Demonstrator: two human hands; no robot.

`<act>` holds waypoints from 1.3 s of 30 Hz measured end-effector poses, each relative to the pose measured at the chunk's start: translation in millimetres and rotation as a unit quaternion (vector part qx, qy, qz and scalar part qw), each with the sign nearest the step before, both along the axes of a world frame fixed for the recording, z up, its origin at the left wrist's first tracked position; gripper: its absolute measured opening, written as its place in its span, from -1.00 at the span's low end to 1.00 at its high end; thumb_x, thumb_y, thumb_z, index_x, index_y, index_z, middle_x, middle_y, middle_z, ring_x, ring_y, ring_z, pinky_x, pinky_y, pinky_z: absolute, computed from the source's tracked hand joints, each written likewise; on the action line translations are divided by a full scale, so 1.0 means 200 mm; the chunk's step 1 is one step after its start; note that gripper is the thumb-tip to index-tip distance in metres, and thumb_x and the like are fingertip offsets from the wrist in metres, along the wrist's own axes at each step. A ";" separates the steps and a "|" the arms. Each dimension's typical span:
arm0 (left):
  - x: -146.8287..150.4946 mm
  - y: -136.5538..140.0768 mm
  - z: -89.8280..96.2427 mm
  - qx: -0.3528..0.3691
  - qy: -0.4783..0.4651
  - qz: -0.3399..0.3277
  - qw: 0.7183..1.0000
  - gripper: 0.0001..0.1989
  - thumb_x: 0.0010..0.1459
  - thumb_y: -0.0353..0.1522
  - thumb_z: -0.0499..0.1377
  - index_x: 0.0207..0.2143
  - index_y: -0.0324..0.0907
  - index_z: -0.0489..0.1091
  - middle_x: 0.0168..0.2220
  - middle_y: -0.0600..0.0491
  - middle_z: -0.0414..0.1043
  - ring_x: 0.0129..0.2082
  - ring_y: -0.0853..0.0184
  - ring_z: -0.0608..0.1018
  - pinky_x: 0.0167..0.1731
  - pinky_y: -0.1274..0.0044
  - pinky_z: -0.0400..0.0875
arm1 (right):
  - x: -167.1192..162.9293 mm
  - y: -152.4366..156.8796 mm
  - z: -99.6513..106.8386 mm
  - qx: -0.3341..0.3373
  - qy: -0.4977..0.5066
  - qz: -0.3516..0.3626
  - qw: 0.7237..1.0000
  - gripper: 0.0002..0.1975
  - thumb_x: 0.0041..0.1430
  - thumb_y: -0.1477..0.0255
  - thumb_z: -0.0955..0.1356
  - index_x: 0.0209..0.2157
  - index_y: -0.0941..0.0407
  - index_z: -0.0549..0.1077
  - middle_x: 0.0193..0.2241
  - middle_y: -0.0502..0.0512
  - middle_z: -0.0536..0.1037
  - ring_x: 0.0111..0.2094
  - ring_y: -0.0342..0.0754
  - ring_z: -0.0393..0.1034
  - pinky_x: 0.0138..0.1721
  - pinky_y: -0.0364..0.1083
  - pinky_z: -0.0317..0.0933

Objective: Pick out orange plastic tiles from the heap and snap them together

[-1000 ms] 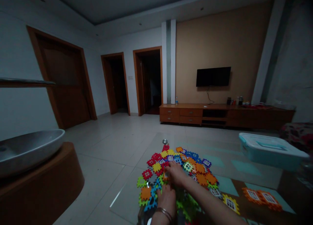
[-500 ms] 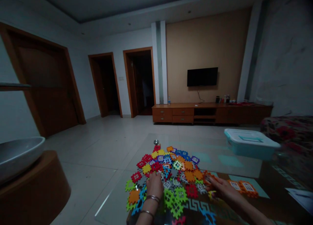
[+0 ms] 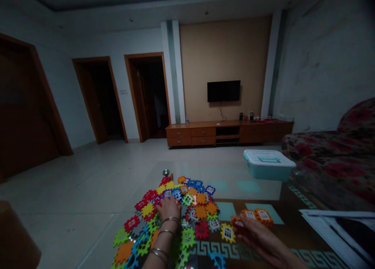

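A heap of colourful plastic building tiles with toothed edges, some with white window inserts, covers the glass table [image 3: 202, 169]. My left hand [image 3: 169, 211], with bracelets on the wrist, lies over the middle of the heap, fingers slightly spread among red and blue tiles; its fingertips are partly hidden. To the right of the heap, my right hand [image 3: 258, 232] grips an orange window tile [image 3: 238, 222] between thumb and fingers. Just beyond it lie more orange window tiles [image 3: 263, 216], side by side. A yellow window tile [image 3: 227, 232] rests left of my right hand.
A teal storage box [image 3: 269, 171] with a white handled lid stands at the table's far right. Papers [image 3: 325, 222] with a dark object lie near the right edge. Beyond are a floral sofa [image 3: 328, 155] and a low TV cabinet [image 3: 202, 134].
The view has turned to the right. My right hand has brought the orange tile closer to the other orange tiles. My left hand stays over the heap, its fingers reaching slightly farther in.
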State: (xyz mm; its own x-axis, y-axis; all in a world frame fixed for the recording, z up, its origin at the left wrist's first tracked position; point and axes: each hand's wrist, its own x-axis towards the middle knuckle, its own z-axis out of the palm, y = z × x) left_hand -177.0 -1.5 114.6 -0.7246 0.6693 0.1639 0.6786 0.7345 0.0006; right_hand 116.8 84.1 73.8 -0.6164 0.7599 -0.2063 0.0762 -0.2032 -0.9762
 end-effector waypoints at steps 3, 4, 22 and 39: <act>0.01 0.03 0.01 0.010 0.005 0.006 1.000 -0.75 0.21 -0.34 0.10 -0.08 -0.18 0.43 -0.07 -0.03 0.51 0.01 0.09 0.43 -0.03 0.30 0.26 | 0.06 0.05 -0.09 0.128 -0.117 0.039 0.984 -0.64 -0.03 0.12 0.41 -0.30 0.10 0.56 -0.24 0.18 0.59 -0.16 0.11 0.48 -0.08 0.04 0.35; 0.00 0.03 0.01 0.022 0.003 0.009 1.000 -0.77 0.22 -0.32 0.10 -0.11 -0.15 0.43 -0.09 0.00 0.51 -0.01 0.12 0.43 -0.04 0.31 0.26 | 0.08 0.07 -0.13 0.187 -0.156 0.045 0.969 -0.71 -0.05 0.23 0.42 -0.30 0.11 0.56 -0.23 0.18 0.58 -0.15 0.11 0.46 -0.06 0.04 0.33; 0.48 0.46 -0.06 0.228 -0.233 -0.304 0.895 -0.74 -0.07 -0.53 0.15 -0.40 -0.08 0.12 -0.32 0.13 0.22 -0.23 0.31 0.39 -0.15 0.50 0.31 | 0.24 0.03 -0.03 0.374 -0.516 0.088 0.766 -0.53 -0.08 0.67 0.32 -0.10 0.09 0.53 0.04 0.29 0.44 0.10 0.25 0.28 0.03 0.12 0.17; 0.97 0.68 -0.30 0.052 -0.324 -0.347 0.879 -0.64 -0.11 -0.43 0.31 -0.27 -0.10 0.22 -0.08 0.07 0.42 -0.01 0.25 0.41 -0.05 0.49 0.17 | 0.41 0.38 -0.03 0.407 -0.419 -0.026 0.811 -0.23 -0.11 0.76 0.21 0.19 0.10 0.37 0.05 0.19 0.47 0.09 0.08 0.27 0.07 -0.07 0.12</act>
State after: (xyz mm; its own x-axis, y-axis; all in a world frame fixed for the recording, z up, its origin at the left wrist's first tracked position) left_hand 17.2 134.3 54.0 -0.1124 0.9926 -0.0463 0.7957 0.1178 0.5941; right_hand 198.8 160.8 67.4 -0.4818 0.8750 0.0469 0.7944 0.4588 -0.3981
